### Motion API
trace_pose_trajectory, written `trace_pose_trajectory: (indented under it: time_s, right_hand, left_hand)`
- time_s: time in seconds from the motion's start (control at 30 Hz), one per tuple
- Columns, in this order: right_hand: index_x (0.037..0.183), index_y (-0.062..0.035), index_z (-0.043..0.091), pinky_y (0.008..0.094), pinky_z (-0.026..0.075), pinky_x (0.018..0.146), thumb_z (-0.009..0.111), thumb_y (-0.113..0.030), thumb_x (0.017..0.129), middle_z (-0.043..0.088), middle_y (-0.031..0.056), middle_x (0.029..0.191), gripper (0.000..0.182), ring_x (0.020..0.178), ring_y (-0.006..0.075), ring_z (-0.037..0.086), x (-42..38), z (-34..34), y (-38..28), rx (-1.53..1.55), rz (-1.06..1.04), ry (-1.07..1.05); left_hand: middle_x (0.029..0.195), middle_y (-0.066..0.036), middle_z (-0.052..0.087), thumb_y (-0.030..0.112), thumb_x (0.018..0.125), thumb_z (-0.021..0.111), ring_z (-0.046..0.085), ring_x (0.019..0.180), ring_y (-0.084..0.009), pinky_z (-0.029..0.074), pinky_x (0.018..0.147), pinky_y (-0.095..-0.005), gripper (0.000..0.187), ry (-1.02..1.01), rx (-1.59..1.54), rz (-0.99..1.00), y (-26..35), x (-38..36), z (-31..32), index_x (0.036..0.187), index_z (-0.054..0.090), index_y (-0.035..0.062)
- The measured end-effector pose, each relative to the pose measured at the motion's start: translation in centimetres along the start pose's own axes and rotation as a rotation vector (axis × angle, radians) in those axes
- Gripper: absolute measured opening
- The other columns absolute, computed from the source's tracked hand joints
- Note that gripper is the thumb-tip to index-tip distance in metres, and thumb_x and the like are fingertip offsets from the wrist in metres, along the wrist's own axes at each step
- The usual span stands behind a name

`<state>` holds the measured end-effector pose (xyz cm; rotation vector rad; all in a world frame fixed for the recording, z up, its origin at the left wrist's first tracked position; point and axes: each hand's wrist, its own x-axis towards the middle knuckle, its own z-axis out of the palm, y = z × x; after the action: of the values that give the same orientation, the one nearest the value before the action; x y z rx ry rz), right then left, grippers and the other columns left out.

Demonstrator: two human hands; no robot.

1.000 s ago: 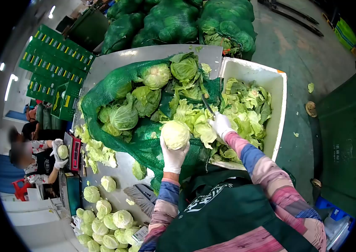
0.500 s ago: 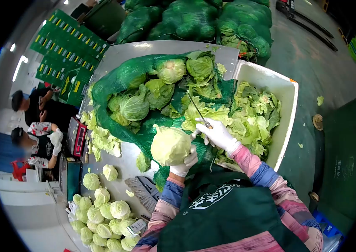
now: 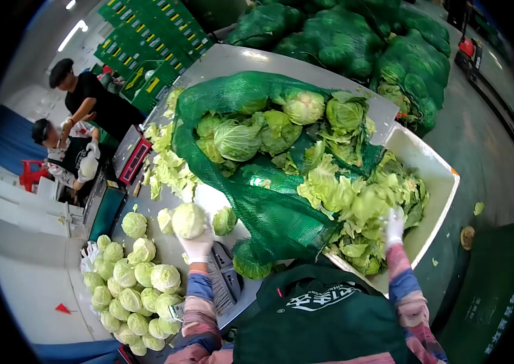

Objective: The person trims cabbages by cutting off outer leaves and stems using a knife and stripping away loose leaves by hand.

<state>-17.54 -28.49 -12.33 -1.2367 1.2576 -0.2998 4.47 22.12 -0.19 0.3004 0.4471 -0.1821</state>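
My gloved left hand (image 3: 197, 246) is closed around a pale, trimmed cabbage (image 3: 189, 219) above the metal table, close to the pile of trimmed cabbages (image 3: 129, 291). My gloved right hand (image 3: 394, 227) is at the white foam box (image 3: 442, 209), over the loose outer cabbage leaves (image 3: 360, 227). Motion smears its fingers, so I cannot make out whether it holds anything. The knife does not show. Between my hands lies a green mesh sack (image 3: 281, 209) with several untrimmed cabbages (image 3: 237, 139) in its opening.
More filled mesh sacks (image 3: 339, 39) stand behind the table (image 3: 226, 60). A red-framed scale (image 3: 132, 159) and scattered leaves (image 3: 169, 167) are on the left. Two people (image 3: 78, 155) are beyond it. Green crates (image 3: 147, 36) are stacked at the back; a pallet jack (image 3: 481, 73) is at right.
My left hand has carried the cabbage left towards the pile. My right hand, which held a knife by the cabbage, has moved right to the box of leaves. The view has shifted.
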Motion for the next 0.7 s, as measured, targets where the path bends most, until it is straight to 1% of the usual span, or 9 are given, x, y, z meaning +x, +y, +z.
trace_pose_trajectory:
  time_s: [0.23, 0.3, 0.33, 0.47, 0.5, 0.53, 0.6, 0.63, 0.7]
  right_hand:
    - [0.139, -0.0042, 0.041, 0.0248, 0.032, 0.030, 0.048, -0.028, 0.100, 0.064, 0.0084, 0.073, 0.046, 0.036, 0.0109, 0.044, 2.8, -5.2, 3.2, -0.065, -0.106, -0.045]
    - [0.137, -0.0043, 0.043, 0.0252, 0.032, 0.030, 0.049, -0.029, 0.100, 0.064, 0.0085, 0.073, 0.045, 0.035, 0.0113, 0.045, 2.2, -3.7, 3.7, -0.056, -0.092, -0.077]
    - [0.137, -0.0042, 0.044, 0.0251, 0.032, 0.030, 0.049, -0.029, 0.100, 0.064, 0.0083, 0.072, 0.045, 0.035, 0.0113, 0.045, 1.7, -2.6, 3.7, -0.060, -0.102, -0.113]
    - [0.134, -0.0061, 0.047, 0.0238, 0.032, 0.031, 0.051, -0.029, 0.099, 0.064, 0.0061, 0.070, 0.042, 0.036, 0.0101, 0.046, -1.9, 3.1, 0.9, -0.006, -0.070, -0.212]
    - [0.133, -0.0068, 0.048, 0.0240, 0.033, 0.031, 0.052, -0.029, 0.099, 0.064, 0.0058, 0.070, 0.041, 0.036, 0.0098, 0.046, -3.0, 4.5, -0.1, 0.013, -0.069, -0.236]
    - [0.132, -0.0066, 0.049, 0.0241, 0.033, 0.031, 0.052, -0.029, 0.099, 0.064, 0.0056, 0.070, 0.040, 0.037, 0.0096, 0.046, -3.5, 5.5, -0.2, 0.025, -0.108, -0.280]
    - [0.128, -0.0041, 0.051, 0.0239, 0.034, 0.033, 0.053, -0.026, 0.098, 0.064, 0.0054, 0.070, 0.037, 0.037, 0.0092, 0.046, -5.3, 7.4, -1.9, 0.031, -0.138, -0.328]
    - [0.130, -0.0017, 0.050, 0.0234, 0.035, 0.034, 0.053, -0.024, 0.098, 0.063, 0.0057, 0.070, 0.039, 0.038, 0.0093, 0.046, -4.8, 7.9, -0.9, 0.026, -0.198, -0.342]
    - [0.132, -0.0008, 0.048, 0.0232, 0.036, 0.035, 0.053, -0.022, 0.098, 0.064, 0.0059, 0.070, 0.041, 0.038, 0.0091, 0.046, -5.6, 7.7, -1.8, -0.032, -0.208, -0.390]
  left_hand:
    - [0.135, -0.013, 0.047, 0.060, 0.078, 0.064, 0.049, 0.123, -0.0306, 0.048, 0.100, -0.0439, 0.077, 0.251, -0.044, 0.710, 12.9, 4.5, -3.7, 0.136, 0.045, 0.0127]
    - [0.139, -0.022, 0.043, 0.056, 0.078, 0.068, 0.046, 0.127, -0.0318, 0.039, 0.109, -0.0368, 0.092, 0.210, -0.131, 0.483, 16.6, 7.6, -4.9, 0.138, 0.034, -0.0060]
    - [0.141, -0.023, 0.042, 0.052, 0.082, 0.066, 0.045, 0.129, -0.0320, 0.037, 0.109, -0.0369, 0.089, 0.126, 0.012, 0.425, 16.3, 8.9, -3.6, 0.139, 0.033, -0.0068]
    - [0.140, -0.028, 0.041, 0.043, 0.096, 0.051, 0.047, 0.127, -0.0319, 0.038, 0.109, -0.0374, 0.073, -0.213, 0.730, 0.273, 1.8, 8.9, 11.3, 0.140, 0.028, -0.0103]
    - [0.140, -0.028, 0.041, 0.043, 0.096, 0.051, 0.047, 0.127, -0.0319, 0.038, 0.109, -0.0374, 0.073, -0.216, 0.723, 0.272, -0.8, 11.4, 11.5, 0.140, 0.028, -0.0103]
    - [0.147, -0.020, 0.033, 0.047, 0.095, 0.051, 0.034, 0.135, -0.0317, 0.030, 0.112, -0.0463, 0.067, -0.260, 0.858, 0.027, -2.8, 15.0, 10.5, 0.144, 0.029, 0.0078]
    - [0.155, -0.010, 0.025, 0.054, 0.090, 0.056, 0.021, 0.142, -0.0342, 0.020, 0.114, -0.0595, 0.072, -0.001, 0.834, -0.352, -8.5, 16.4, 13.8, 0.148, 0.027, 0.0246]
    - [0.155, -0.007, 0.025, 0.057, 0.086, 0.060, 0.020, 0.141, -0.0368, 0.018, 0.112, -0.0637, 0.080, 0.299, 0.669, -0.474, -11.3, 14.6, 17.0, 0.149, 0.025, 0.0233]
    - [0.155, -0.010, 0.024, 0.065, 0.074, 0.068, 0.018, 0.140, -0.0416, 0.018, 0.110, -0.0668, 0.099, 0.304, 0.564, -0.341, -13.8, 14.8, 18.6, 0.151, 0.022, 0.0217]
